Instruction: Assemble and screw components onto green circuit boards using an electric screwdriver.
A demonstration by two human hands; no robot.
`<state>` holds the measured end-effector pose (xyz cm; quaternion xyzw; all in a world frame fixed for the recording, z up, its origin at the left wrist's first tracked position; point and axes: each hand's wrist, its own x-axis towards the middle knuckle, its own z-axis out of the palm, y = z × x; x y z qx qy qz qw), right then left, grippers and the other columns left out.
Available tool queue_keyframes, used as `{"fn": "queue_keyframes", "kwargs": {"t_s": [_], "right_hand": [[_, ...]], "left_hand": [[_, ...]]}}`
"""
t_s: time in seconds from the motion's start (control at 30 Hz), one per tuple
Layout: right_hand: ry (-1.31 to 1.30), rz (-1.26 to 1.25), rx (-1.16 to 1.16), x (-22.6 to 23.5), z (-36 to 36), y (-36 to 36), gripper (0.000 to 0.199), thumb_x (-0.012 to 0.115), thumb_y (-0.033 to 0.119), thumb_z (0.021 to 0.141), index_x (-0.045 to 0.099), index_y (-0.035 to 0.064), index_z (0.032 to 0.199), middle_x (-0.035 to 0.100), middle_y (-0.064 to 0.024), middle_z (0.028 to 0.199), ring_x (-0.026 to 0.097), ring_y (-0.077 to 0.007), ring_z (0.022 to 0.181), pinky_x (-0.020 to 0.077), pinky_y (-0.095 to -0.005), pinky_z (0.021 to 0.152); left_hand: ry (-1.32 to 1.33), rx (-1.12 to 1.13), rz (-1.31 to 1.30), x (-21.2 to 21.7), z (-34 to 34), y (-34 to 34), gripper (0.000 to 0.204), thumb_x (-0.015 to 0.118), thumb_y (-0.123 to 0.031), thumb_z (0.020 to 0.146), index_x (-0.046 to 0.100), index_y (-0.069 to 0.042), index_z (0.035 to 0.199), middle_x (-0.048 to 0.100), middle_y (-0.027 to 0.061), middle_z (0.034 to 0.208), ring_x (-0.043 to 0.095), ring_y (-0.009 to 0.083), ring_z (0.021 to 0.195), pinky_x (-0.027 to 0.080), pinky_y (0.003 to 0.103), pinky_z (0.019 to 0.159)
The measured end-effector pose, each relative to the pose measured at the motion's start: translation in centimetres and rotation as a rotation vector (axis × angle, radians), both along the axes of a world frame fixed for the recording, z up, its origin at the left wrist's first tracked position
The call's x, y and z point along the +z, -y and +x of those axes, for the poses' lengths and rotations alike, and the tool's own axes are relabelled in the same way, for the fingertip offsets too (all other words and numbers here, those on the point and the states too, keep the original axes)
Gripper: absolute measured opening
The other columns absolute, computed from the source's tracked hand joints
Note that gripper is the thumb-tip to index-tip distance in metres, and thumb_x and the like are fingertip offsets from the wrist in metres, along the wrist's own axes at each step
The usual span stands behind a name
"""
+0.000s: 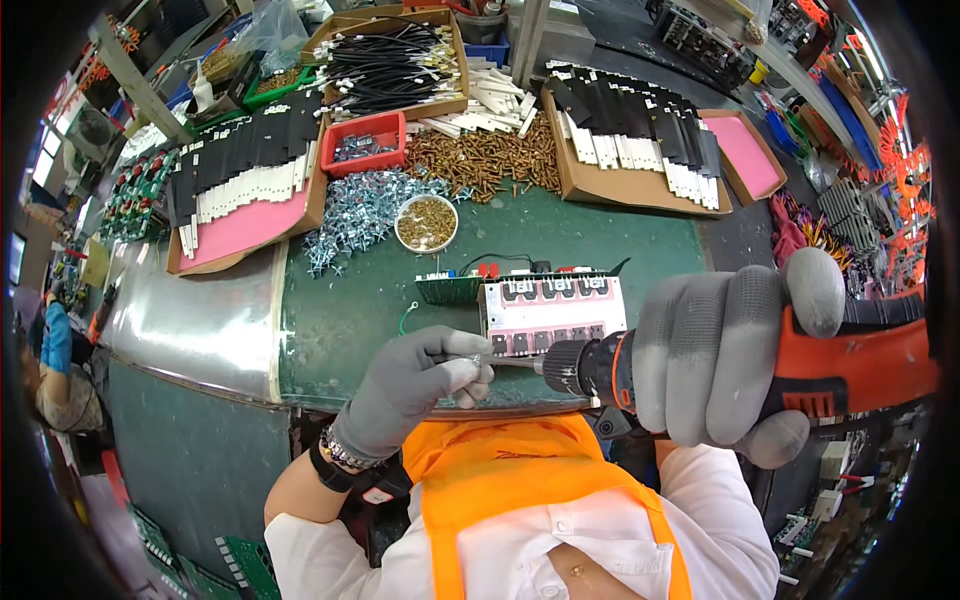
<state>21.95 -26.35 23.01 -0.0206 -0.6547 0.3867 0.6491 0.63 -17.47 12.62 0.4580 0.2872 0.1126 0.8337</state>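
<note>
My gloved right hand (715,355) is wrapped round an orange and black power drill (850,362), its bit (520,361) pointing left. At the bit's tip my gloved left hand (420,378) pinches a small silvery metal piece (478,360), partly hidden by the fingers; it looks like a screw or clip. Just beyond both hands lies a white metal block (510,325) with rows of black components along it. A green circuit board (447,290) with red and black parts stands against its far side. A thin green wire (407,318) curls out on the left.
Loose silvery hardware (350,215) and brass-coloured screws (490,160) lie in heaps farther back, beside a round white dish (427,223) and a red bin (363,143). Cardboard trays (640,190) with black and white strips flank them. Another person's blue sleeve (57,335) shows far left.
</note>
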Motion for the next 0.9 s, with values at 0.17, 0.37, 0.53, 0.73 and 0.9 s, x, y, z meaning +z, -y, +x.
{"fn": "queue_keyframes", "kwargs": {"t_s": [0.17, 0.37, 0.53, 0.73, 0.9], "right_hand": [[-0.011, -0.019, -0.046, -0.1, -0.2, 1.0, 0.052, 0.069, 0.011, 0.088, 0.033, 0.0061, 0.126, 0.057, -0.0033, 0.055, 0.054, -0.0164, 0.042, 0.0473, -0.0284, 0.041], [0.051, 0.021, 0.001, -0.1, -0.1, 0.8, 0.055, 0.070, 0.012, 0.088, 0.033, 0.0067, 0.129, 0.059, -0.0048, 0.057, 0.055, -0.0177, 0.042, 0.0471, -0.0291, 0.040], [-0.274, -0.206, -0.331, -0.9, -2.8, 1.9, 0.066, 0.073, 0.018, 0.087, 0.032, 0.0046, 0.137, 0.055, -0.0007, 0.058, 0.051, -0.0132, 0.040, 0.0415, -0.0281, 0.040], [-0.113, -0.207, -0.258, -2.3, -0.6, 1.4, 0.067, 0.074, 0.019, 0.085, 0.035, 0.0053, 0.138, 0.055, -0.0007, 0.063, 0.048, -0.0117, 0.041, 0.0395, -0.0274, 0.041], [-0.064, -0.495, -0.264, -4.6, 0.7, 2.7, 0.065, 0.070, 0.002, 0.082, 0.033, -0.0020, 0.135, 0.063, -0.0057, 0.081, 0.062, -0.0140, 0.074, 0.0534, -0.0311, 0.070]], "left_hand": [[-0.017, -0.021, -0.042, 0.0, 0.1, 0.2, 0.020, 0.060, -0.004, 0.086, 0.059, 0.003, 0.105, 0.064, 0.0098, 0.087, 0.061, 0.0138, 0.071, 0.050, 0.025, 0.064], [-0.048, -0.010, -0.038, -0.2, 0.2, 0.3, 0.019, 0.060, -0.004, 0.085, 0.058, 0.002, 0.103, 0.063, 0.0077, 0.084, 0.060, 0.0125, 0.068, 0.049, 0.024, 0.060], [-0.097, 0.037, 0.295, -0.6, 1.1, 1.6, 0.017, 0.057, -0.002, 0.087, 0.059, 0.001, 0.105, 0.065, 0.0082, 0.086, 0.062, 0.0100, 0.071, 0.050, 0.022, 0.061], [-0.059, -0.145, 0.173, -0.2, 1.8, 1.7, 0.034, 0.059, -0.002, 0.089, 0.053, 0.000, 0.122, 0.065, 0.0067, 0.080, 0.062, 0.0092, 0.066, 0.050, 0.022, 0.056], [-0.132, -0.274, 0.580, -2.2, 2.4, 2.3, 0.043, 0.059, -0.007, 0.091, 0.047, -0.006, 0.132, 0.063, 0.0029, 0.071, 0.060, 0.0079, 0.057, 0.048, 0.023, 0.052]]}}
